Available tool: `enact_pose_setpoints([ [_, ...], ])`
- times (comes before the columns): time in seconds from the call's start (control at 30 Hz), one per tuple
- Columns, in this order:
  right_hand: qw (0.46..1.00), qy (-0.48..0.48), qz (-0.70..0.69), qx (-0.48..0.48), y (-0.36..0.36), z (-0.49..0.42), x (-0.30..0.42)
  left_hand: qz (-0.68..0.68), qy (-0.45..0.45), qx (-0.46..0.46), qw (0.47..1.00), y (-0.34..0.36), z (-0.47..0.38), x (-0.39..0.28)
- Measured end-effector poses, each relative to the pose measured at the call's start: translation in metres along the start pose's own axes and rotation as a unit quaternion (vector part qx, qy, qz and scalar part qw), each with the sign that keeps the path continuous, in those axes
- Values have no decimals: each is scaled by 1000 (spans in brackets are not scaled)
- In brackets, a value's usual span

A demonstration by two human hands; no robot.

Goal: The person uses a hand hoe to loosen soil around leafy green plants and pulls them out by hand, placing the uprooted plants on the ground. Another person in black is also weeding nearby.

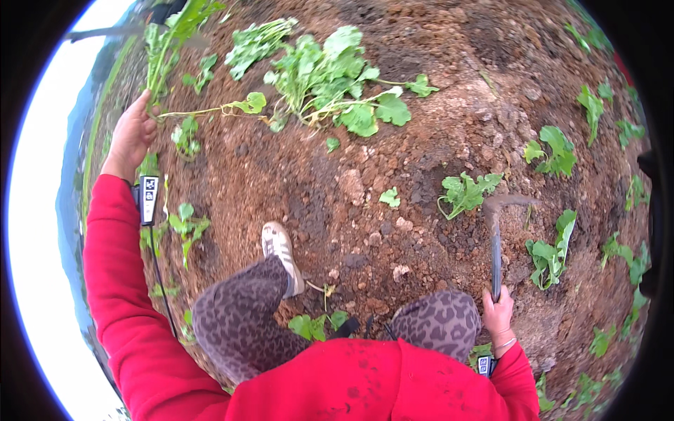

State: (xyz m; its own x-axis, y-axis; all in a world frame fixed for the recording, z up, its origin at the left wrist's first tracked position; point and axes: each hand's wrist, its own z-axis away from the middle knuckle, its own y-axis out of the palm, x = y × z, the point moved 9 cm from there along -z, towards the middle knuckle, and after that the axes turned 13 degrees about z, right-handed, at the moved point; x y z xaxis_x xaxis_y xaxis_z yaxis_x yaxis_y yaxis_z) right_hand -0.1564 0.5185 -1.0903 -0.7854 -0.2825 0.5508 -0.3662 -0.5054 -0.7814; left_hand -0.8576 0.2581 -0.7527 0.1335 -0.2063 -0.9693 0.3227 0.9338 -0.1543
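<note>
My left hand (134, 131), raised at the left, grips the lower stems of a bunch of leafy green plants (163, 58); a thin stalk with a yellowing leaf (253, 103) trails from it to the right. In my right hand (498, 316), low on the right, is the handle of a small hand hoe (495, 237). Its curved metal head lies over the soil beside a leafy plant (464, 192). A pile of pulled greens (331, 79) rests on the ground ahead, with a smaller bundle (258, 44) at its upper left.
Brown, clumpy soil (337, 189) covers the slope. Leafy plants grow at the right, such as one (557, 152) beyond the hoe and another (550, 255) beside it. More plants (187, 229) stand at the left. My shoe (281, 252) is planted near the middle.
</note>
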Motion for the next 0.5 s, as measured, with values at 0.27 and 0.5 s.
enact_pose_setpoints([
  [0.27, 930, -303, 182, 101, -45, -116, 215, 190, -9, -152, 970, -169, 88, 70],
  [0.5, 892, -256, 222, 300, 47, -124, 334, 391, -208, -140, 886, -196, 76, 279],
])
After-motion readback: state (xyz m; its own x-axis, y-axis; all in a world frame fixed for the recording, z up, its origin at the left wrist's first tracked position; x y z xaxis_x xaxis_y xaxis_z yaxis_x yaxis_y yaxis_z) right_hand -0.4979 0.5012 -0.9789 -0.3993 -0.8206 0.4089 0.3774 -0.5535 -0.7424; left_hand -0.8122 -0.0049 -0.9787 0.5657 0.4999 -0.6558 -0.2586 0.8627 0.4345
